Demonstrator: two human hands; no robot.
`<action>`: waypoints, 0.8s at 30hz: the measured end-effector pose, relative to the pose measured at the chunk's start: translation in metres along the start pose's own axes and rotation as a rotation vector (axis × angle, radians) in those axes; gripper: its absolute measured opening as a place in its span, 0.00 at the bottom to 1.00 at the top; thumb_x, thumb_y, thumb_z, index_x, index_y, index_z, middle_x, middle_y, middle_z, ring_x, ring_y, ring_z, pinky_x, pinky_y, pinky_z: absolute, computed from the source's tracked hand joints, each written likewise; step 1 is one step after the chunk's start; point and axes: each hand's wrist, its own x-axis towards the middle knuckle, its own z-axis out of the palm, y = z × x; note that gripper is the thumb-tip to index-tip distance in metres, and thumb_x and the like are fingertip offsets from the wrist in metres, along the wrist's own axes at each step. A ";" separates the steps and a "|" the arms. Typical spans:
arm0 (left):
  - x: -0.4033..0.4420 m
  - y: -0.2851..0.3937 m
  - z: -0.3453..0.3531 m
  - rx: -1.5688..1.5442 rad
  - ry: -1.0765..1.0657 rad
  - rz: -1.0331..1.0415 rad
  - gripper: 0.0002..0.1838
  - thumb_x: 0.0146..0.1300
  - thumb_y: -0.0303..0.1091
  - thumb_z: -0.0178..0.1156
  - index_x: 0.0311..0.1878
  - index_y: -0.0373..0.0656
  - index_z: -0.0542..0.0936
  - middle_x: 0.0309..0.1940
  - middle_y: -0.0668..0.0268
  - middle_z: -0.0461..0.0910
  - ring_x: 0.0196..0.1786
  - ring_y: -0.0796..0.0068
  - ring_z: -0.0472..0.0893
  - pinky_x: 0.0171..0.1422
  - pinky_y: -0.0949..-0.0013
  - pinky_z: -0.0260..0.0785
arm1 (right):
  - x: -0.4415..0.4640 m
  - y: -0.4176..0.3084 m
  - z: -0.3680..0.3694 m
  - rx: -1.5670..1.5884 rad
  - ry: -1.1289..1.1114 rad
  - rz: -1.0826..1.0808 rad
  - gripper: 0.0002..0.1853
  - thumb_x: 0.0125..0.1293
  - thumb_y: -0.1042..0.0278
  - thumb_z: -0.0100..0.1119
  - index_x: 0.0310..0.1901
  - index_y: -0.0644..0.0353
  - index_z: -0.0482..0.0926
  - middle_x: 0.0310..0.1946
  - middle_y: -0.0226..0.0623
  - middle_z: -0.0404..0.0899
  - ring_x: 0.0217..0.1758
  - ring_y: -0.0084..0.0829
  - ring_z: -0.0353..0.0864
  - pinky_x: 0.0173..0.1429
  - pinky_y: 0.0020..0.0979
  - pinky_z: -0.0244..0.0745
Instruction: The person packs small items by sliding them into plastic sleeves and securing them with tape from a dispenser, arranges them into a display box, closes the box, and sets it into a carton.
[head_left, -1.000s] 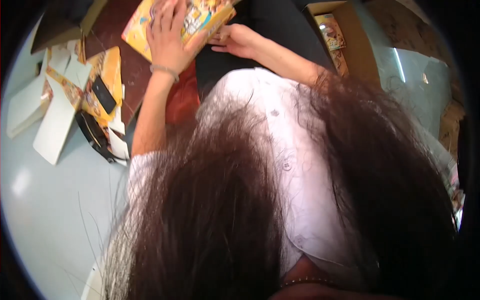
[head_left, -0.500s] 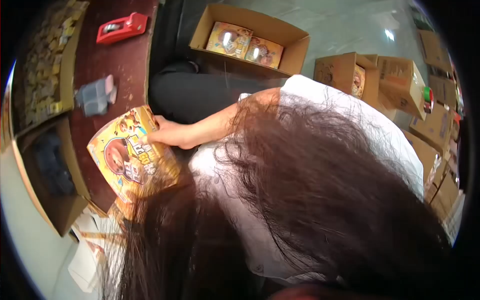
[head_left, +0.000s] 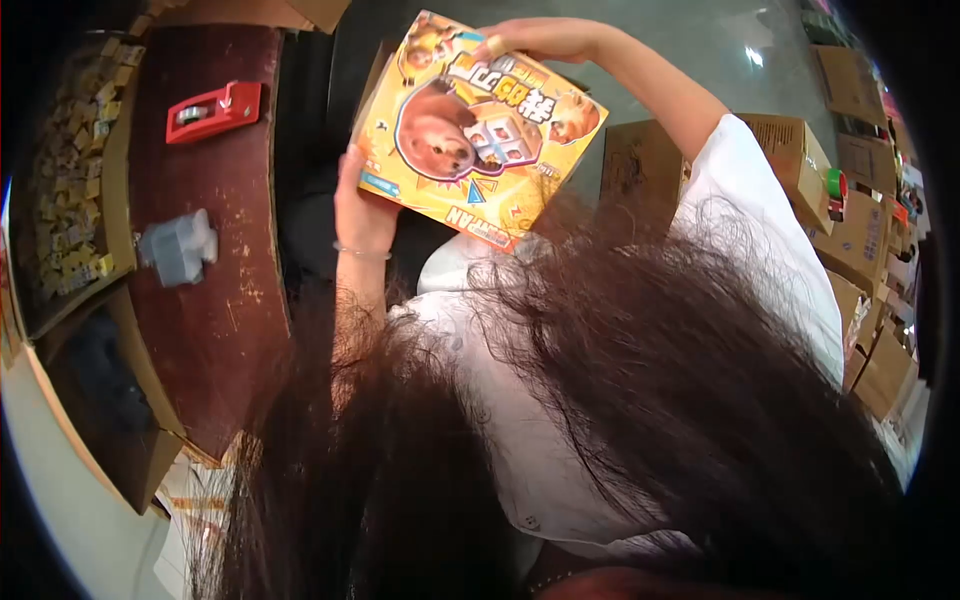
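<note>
A yellow printed cardboard box [head_left: 455, 135], with a brown cartoon animal and large lettering, is held tilted in front of me. My right hand [head_left: 545, 40] grips its far upper edge, with the thumb lying on the printed face. My left hand [head_left: 366, 205], with a bracelet at the wrist, holds the lower left corner. The fingers of both hands are partly hidden behind the box. Long dark hair hangs over my forearm and white shirt.
On the dark red table [head_left: 225, 330] at left lie a red tape dispenser [head_left: 214, 110] and clear plastic pieces [head_left: 180, 248]. A carton of many small yellowish pieces [head_left: 75, 200] stands beyond it. Several brown cartons [head_left: 790, 150] are stacked at right, with green tape [head_left: 835, 183] on one.
The yellow box has moved up and right, off the table, and turned. My left hand has come into view gripping it. The open carton of boxes is now mostly hidden.
</note>
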 end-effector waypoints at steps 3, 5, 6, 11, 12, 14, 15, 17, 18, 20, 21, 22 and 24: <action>0.005 -0.006 0.000 -0.089 0.004 -0.087 0.30 0.74 0.49 0.51 0.73 0.44 0.67 0.69 0.61 0.73 0.69 0.62 0.73 0.72 0.53 0.67 | 0.028 0.044 -0.019 0.287 -0.010 -0.045 0.39 0.74 0.34 0.47 0.72 0.59 0.66 0.64 0.41 0.76 0.65 0.28 0.76 0.69 0.31 0.72; 0.000 -0.006 0.002 -0.139 0.029 -0.023 0.30 0.74 0.49 0.52 0.73 0.43 0.66 0.70 0.59 0.71 0.71 0.59 0.72 0.75 0.48 0.64 | 0.013 0.071 -0.027 0.616 0.108 -0.167 0.42 0.73 0.30 0.42 0.75 0.58 0.60 0.67 0.43 0.72 0.68 0.34 0.74 0.72 0.36 0.69; -0.004 -0.006 0.003 -0.145 0.053 0.022 0.30 0.73 0.49 0.52 0.73 0.44 0.66 0.71 0.59 0.71 0.70 0.58 0.72 0.74 0.47 0.65 | 0.003 0.084 -0.027 0.942 0.225 -0.289 0.46 0.73 0.26 0.37 0.77 0.58 0.54 0.71 0.46 0.68 0.71 0.40 0.71 0.74 0.41 0.66; 0.002 -0.040 0.020 -0.069 0.284 0.164 0.31 0.72 0.53 0.52 0.73 0.49 0.64 0.68 0.60 0.70 0.67 0.55 0.73 0.70 0.44 0.69 | -0.005 0.150 0.109 0.967 0.364 -0.240 0.45 0.70 0.32 0.48 0.79 0.43 0.44 0.76 0.41 0.55 0.78 0.45 0.58 0.73 0.57 0.62; 0.006 -0.052 0.024 -0.096 0.338 0.168 0.33 0.71 0.55 0.54 0.72 0.48 0.65 0.68 0.60 0.70 0.68 0.55 0.72 0.70 0.43 0.68 | -0.006 0.127 0.142 0.846 0.600 -0.177 0.39 0.72 0.42 0.56 0.77 0.44 0.54 0.70 0.39 0.65 0.74 0.41 0.64 0.70 0.54 0.69; 0.009 -0.075 0.032 -0.156 0.407 0.162 0.32 0.72 0.56 0.54 0.70 0.45 0.65 0.66 0.59 0.70 0.67 0.54 0.71 0.71 0.42 0.67 | 0.004 0.097 0.152 1.132 0.819 -0.220 0.35 0.71 0.49 0.59 0.75 0.49 0.58 0.66 0.37 0.70 0.70 0.38 0.68 0.66 0.50 0.73; 0.008 -0.078 0.032 -0.160 0.346 0.145 0.39 0.70 0.54 0.60 0.76 0.56 0.52 0.70 0.61 0.62 0.70 0.55 0.65 0.69 0.43 0.66 | 0.005 0.097 0.151 1.135 0.818 -0.213 0.35 0.71 0.49 0.59 0.75 0.49 0.58 0.66 0.37 0.70 0.70 0.38 0.68 0.66 0.50 0.73; 0.010 -0.091 0.034 -0.170 0.301 0.015 0.39 0.70 0.52 0.61 0.76 0.56 0.51 0.66 0.62 0.64 0.63 0.59 0.71 0.65 0.50 0.68 | 0.010 0.105 0.134 1.214 0.891 -0.149 0.32 0.71 0.52 0.58 0.72 0.52 0.63 0.63 0.37 0.72 0.66 0.34 0.71 0.63 0.48 0.76; 0.003 -0.100 0.033 -0.135 0.236 -0.116 0.40 0.70 0.51 0.61 0.76 0.56 0.50 0.64 0.62 0.65 0.61 0.60 0.73 0.64 0.53 0.68 | 0.014 0.135 0.112 1.150 0.926 -0.083 0.30 0.71 0.51 0.59 0.70 0.52 0.66 0.62 0.38 0.73 0.63 0.32 0.73 0.62 0.47 0.77; -0.020 -0.097 0.061 0.039 0.138 -0.381 0.42 0.70 0.48 0.62 0.78 0.53 0.48 0.61 0.62 0.67 0.55 0.63 0.76 0.61 0.60 0.69 | -0.015 0.151 0.053 0.913 0.795 0.134 0.32 0.71 0.51 0.55 0.70 0.60 0.66 0.63 0.47 0.73 0.63 0.38 0.75 0.64 0.49 0.74; -0.022 -0.096 0.058 -0.003 0.034 -0.540 0.43 0.71 0.45 0.62 0.80 0.50 0.46 0.61 0.60 0.68 0.58 0.61 0.76 0.62 0.61 0.70 | -0.023 0.173 0.025 0.791 0.794 0.123 0.33 0.69 0.48 0.57 0.71 0.59 0.67 0.57 0.45 0.78 0.57 0.36 0.80 0.60 0.45 0.78; -0.022 -0.105 0.040 -0.010 -0.084 -0.532 0.41 0.72 0.44 0.61 0.79 0.47 0.50 0.62 0.57 0.68 0.61 0.60 0.75 0.65 0.59 0.69 | -0.033 0.181 0.002 0.583 0.839 0.108 0.35 0.65 0.45 0.62 0.69 0.57 0.71 0.50 0.40 0.83 0.52 0.32 0.83 0.51 0.37 0.81; -0.026 -0.104 0.023 0.001 -0.179 -0.465 0.37 0.73 0.43 0.58 0.78 0.43 0.55 0.64 0.55 0.69 0.65 0.58 0.74 0.70 0.56 0.67 | -0.052 0.176 -0.033 0.247 0.752 0.221 0.38 0.61 0.45 0.66 0.68 0.58 0.72 0.55 0.41 0.80 0.52 0.34 0.83 0.56 0.38 0.80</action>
